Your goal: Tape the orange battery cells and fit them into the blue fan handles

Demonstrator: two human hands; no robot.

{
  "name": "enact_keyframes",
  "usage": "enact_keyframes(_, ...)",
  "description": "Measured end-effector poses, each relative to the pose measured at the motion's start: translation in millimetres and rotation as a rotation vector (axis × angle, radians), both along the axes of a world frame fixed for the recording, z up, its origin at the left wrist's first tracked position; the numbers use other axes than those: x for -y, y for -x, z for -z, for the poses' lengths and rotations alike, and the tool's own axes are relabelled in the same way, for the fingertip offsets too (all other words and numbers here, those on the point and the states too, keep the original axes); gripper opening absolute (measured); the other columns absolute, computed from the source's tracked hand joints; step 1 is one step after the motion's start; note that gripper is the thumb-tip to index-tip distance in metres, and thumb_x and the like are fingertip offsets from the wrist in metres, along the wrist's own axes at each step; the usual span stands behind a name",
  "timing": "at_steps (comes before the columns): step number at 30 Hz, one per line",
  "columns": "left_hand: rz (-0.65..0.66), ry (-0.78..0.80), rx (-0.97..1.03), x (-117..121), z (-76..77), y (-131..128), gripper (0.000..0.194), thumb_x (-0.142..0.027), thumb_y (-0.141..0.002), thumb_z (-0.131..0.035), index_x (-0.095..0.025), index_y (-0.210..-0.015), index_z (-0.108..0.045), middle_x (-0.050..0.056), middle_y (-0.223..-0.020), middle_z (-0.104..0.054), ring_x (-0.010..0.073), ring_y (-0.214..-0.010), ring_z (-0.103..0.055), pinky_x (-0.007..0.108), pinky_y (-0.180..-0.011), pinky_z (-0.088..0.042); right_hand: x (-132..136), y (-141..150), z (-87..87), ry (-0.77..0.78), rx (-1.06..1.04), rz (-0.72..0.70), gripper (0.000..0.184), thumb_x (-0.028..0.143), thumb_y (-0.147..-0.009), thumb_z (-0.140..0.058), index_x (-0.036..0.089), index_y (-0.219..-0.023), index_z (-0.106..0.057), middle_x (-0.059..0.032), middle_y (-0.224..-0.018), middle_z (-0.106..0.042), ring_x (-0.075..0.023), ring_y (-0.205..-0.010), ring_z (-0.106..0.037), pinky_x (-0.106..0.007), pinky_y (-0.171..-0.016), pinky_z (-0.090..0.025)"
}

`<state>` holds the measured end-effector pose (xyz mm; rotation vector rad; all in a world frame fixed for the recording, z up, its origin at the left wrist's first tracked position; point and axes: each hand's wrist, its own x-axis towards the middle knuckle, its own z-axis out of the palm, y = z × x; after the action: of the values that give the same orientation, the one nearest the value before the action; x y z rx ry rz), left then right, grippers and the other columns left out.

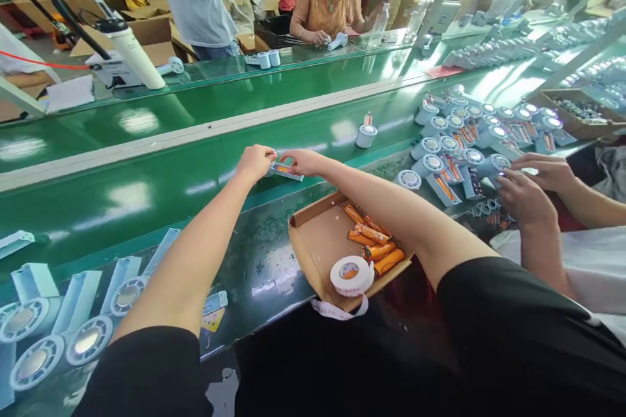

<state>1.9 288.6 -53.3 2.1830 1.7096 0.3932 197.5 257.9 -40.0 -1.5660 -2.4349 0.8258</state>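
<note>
Over the near edge of the green conveyor, my left hand (255, 163) pinches the left end of a light-blue plastic casing (293, 176). An orange battery (282, 169) lies inside its open handle. From the right, my right hand (304, 162) has its fingers bent over the same casing, closed at its upper edge; its fingertips are partly hidden. Below my right forearm, a cardboard box (308, 244) holds several orange wrapped batteries (374, 234) and a roll of white tape (348, 273), its loose end hanging over the box's front edge.
Light-blue casings with round heads (88, 339) lie at lower left. More casings with batteries (454, 143) crowd the right, where a co-worker's hands (531, 192) work. A single casing (366, 135) stands on the conveyor (205, 163). Across it are other people and a bottle (379, 26).
</note>
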Motion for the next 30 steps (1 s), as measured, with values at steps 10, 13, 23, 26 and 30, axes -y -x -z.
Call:
enact_keyframes(10, 0.18, -0.268, -0.093, 104.7, -26.6, -16.9, 0.046, -0.033, -0.095, -0.06, -0.018, -0.138, -0.068, 0.016, -0.14, -0.07, 0.0343, -0.133, -0.059, 0.05, -0.114, -0.045, 114.6, -77.2, -49.6, -0.34, -0.545, 0.001, 0.033, 0.042, -0.101, -0.068, 0.021, -0.125, -0.075, -0.0104, -0.135, -0.073, -0.0256, -0.124, -0.067, -0.042, -0.106, -0.055)
enact_keyframes(13, 0.775, -0.222, -0.041, 184.5, -19.3, -35.6, 0.028, -0.037, -0.103, -0.057, -0.024, -0.118, -0.076, 0.008, -0.119, -0.077, 0.0261, -0.117, -0.065, 0.043, -0.105, -0.049, 181.6, -114.7, -43.8, -0.351, -0.659, 0.002, 0.026, 0.045, -0.098, -0.071, 0.024, -0.111, -0.079, -0.0089, -0.123, -0.076, -0.0248, -0.117, -0.07, -0.042, -0.101, -0.058)
enact_keyframes(23, 0.993, 0.086, -0.115, 241.1, -26.4, -54.2, 0.009, -0.031, -0.1, -0.066, -0.024, -0.1, -0.072, 0.007, -0.123, -0.069, 0.0242, -0.107, -0.063, 0.039, -0.091, -0.051, 245.2, -148.4, -17.0, -0.249, -0.774, 0.368, 0.032, 0.053, -0.092, -0.078, 0.023, -0.101, -0.081, -0.0064, -0.097, -0.079, -0.0208, -0.088, -0.073, -0.033, -0.077, -0.059)
enact_keyframes(26, 0.847, -0.132, 0.035, 252.9, -37.2, -34.9, 0.011, -0.027, -0.101, -0.063, -0.022, -0.11, -0.068, 0.009, -0.12, -0.071, 0.0283, -0.12, -0.061, 0.046, -0.101, -0.054, 264.5, -144.3, -17.7, -0.183, -0.8, 0.439, 0.039, 0.058, -0.095, -0.074, 0.02, -0.099, -0.08, -0.0019, -0.074, -0.073, -0.0139, -0.06, -0.063, -0.026, -0.056, -0.051)
enact_keyframes(30, 0.655, -0.51, 0.153, 279.3, -41.3, -21.0, 0.019, -0.022, -0.099, -0.067, -0.019, -0.118, -0.064, 0.01, -0.111, -0.073, 0.0351, -0.137, -0.056, 0.057, -0.114, -0.051, 290.3, -108.7, -17.8, 0.155, -0.802, 0.174, 0.058, 0.067, -0.092, -0.073, 0.016, -0.118, -0.078, 0.0029, -0.062, -0.066, -0.0098, -0.046, -0.051, -0.023, -0.044, -0.038)
